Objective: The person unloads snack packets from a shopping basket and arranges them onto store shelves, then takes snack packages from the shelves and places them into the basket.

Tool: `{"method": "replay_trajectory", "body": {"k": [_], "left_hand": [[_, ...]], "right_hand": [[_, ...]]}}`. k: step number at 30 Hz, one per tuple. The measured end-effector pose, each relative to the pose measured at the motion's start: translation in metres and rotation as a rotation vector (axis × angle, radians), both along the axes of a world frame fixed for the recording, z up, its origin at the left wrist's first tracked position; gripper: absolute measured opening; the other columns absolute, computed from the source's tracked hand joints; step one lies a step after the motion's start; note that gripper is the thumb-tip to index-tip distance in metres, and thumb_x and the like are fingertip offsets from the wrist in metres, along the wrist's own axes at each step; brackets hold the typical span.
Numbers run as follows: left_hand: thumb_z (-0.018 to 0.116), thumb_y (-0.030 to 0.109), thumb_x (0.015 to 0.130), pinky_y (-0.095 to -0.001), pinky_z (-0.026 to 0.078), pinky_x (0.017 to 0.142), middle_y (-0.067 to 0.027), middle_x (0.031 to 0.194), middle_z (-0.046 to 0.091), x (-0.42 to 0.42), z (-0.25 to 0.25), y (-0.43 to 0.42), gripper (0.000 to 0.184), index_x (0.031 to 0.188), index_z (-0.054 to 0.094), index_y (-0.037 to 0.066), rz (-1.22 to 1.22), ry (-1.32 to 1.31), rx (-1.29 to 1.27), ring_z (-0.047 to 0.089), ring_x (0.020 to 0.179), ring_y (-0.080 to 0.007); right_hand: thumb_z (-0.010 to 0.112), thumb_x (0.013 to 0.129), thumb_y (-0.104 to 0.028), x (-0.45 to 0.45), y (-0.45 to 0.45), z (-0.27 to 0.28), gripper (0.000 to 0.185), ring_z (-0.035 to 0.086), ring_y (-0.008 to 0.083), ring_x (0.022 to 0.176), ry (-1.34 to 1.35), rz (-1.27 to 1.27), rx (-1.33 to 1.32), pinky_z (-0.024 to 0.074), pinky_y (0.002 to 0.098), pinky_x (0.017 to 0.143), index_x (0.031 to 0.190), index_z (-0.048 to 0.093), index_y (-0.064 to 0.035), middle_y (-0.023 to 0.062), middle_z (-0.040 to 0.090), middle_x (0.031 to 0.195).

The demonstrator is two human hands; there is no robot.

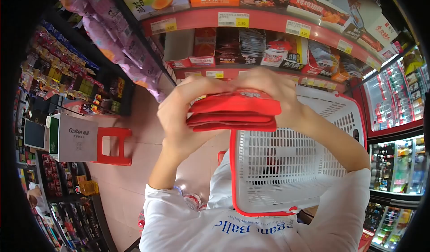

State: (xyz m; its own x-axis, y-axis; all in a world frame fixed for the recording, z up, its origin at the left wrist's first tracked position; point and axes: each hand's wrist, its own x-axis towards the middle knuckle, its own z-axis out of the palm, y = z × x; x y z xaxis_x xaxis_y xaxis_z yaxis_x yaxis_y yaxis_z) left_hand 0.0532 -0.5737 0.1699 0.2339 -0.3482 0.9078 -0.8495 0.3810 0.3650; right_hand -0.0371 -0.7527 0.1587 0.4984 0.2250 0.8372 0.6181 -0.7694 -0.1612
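Note:
In the head view, a small stack of red snack packets [235,108] is held up in front of me. My left hand [177,106] is closed around the stack's left end. My right hand [275,88] grips the right end, its fingers over the top near the shelf. The packets' edges face me, with gaps between several layers; most of their printing is hidden. Below my right forearm is a white shopping basket [291,180] with a red rim, close against my body. I see no goods inside; its handle's support is unclear.
Ahead, a red-edged shelf [188,19] carries boxes of packaged snacks with price tags. Purple bags [121,41] hang at the left. A red stool [114,146] stands beside a white carton [78,137]. Lit drink coolers [396,90] line the right; stocked racks [71,198] stand lower left.

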Motion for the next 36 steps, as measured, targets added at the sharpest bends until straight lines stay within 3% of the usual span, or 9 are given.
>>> {"method": "replay_trajectory", "body": {"k": [6,7,10,14,22,26,29,32,36], "left_hand": [[0.084,0.04,0.064,-0.0305,0.052,0.057,-0.0077,0.075,0.065,-0.027,-0.013,-0.021,0.054,0.09,0.057,0.003,-0.108,0.066,0.319,0.066,0.065,-0.023],[0.084,0.04,0.064,-0.0305,0.052,0.057,-0.0077,0.075,0.065,-0.032,-0.016,-0.025,0.054,0.09,0.057,0.003,-0.113,0.071,0.32,0.066,0.065,-0.023],[0.082,0.033,0.069,-0.032,0.053,0.063,-0.01,0.08,0.067,-0.045,-0.021,-0.034,0.043,0.093,0.061,0.005,-0.028,0.184,0.797,0.067,0.071,-0.0266],[0.07,0.02,0.081,-0.038,0.052,0.069,-0.0067,0.09,0.066,-0.051,-0.041,-0.044,0.026,0.102,0.063,0.006,0.142,-0.011,0.814,0.064,0.082,-0.0256],[0.068,0.015,0.082,-0.0363,0.051,0.069,-0.0051,0.088,0.066,-0.052,-0.045,-0.049,0.02,0.101,0.065,0.01,0.142,0.039,0.814,0.064,0.082,-0.0251],[0.068,0.012,0.082,-0.0356,0.05,0.069,-0.0054,0.085,0.067,-0.048,-0.048,-0.046,0.017,0.099,0.066,0.009,0.093,0.216,0.783,0.064,0.081,-0.0246],[0.067,0.01,0.082,-0.0347,0.05,0.069,-0.0058,0.085,0.068,-0.047,-0.049,-0.046,0.015,0.097,0.066,0.008,0.099,0.229,0.738,0.064,0.078,-0.0244],[0.067,0.009,0.081,-0.0341,0.05,0.07,-0.0061,0.086,0.068,-0.047,-0.049,-0.048,0.015,0.096,0.067,0.007,0.076,0.263,0.723,0.063,0.076,-0.0239],[0.067,0.008,0.081,-0.0332,0.05,0.069,-0.0064,0.086,0.068,-0.049,-0.047,-0.049,0.014,0.095,0.067,0.006,0.075,0.259,0.728,0.063,0.075,-0.0234]], "right_hand": [[0.076,0.078,-0.019,-0.089,-0.001,-0.036,0.049,0.068,0.0262,0.082,0.571,-0.116,0.259,0.0555,0.0345,0.073,0.116,0.053,0.0024,0.0153,0.065,0.102],[0.076,0.078,-0.019,-0.098,0.004,-0.041,0.049,0.068,0.0262,0.082,0.576,-0.12,0.261,0.0555,0.0345,0.073,0.116,0.053,0.0024,0.0153,0.065,0.102],[0.073,0.082,-0.016,-0.124,0.021,-0.066,0.045,0.067,0.0167,0.088,0.828,-0.086,0.973,0.054,0.0318,0.079,0.118,0.052,0.001,0.0108,0.067,0.103],[0.069,0.086,-0.013,-0.133,0.027,-0.103,0.037,0.064,0.0121,0.091,0.95,-0.169,1.307,0.0531,0.0306,0.081,0.116,0.053,0.0006,0.0068,0.066,0.103],[0.067,0.088,-0.017,-0.112,0.037,-0.178,0.031,0.063,0.0146,0.096,1.208,-0.309,1.77,0.0518,0.0323,0.083,0.113,0.057,-0.0041,0.0076,0.066,0.105],[0.065,0.09,-0.022,-0.1,0.028,-0.206,0.029,0.063,0.0147,0.096,1.382,-0.236,1.672,0.052,0.0322,0.084,0.112,0.058,-0.0051,0.008,0.066,0.103],[0.055,0.094,-0.035,-0.102,0.019,-0.214,0.037,0.067,0.0161,0.079,1.222,-0.29,1.238,0.0561,0.0312,0.07,0.111,0.058,-0.0026,0.0092,0.067,0.09],[0.034,0.095,-0.061,-0.095,-0.011,-0.178,0.07,0.062,0.0216,0.046,1.849,-0.31,0.682,0.0525,0.0335,0.042,0.099,0.061,0.0032,0.0117,0.063,0.062],[0.031,0.093,-0.066,-0.087,-0.02,-0.182,0.079,0.062,0.0233,0.047,1.91,-0.322,0.462,0.0523,0.0326,0.049,0.071,0.064,0.0026,0.012,0.06,0.055]]}}
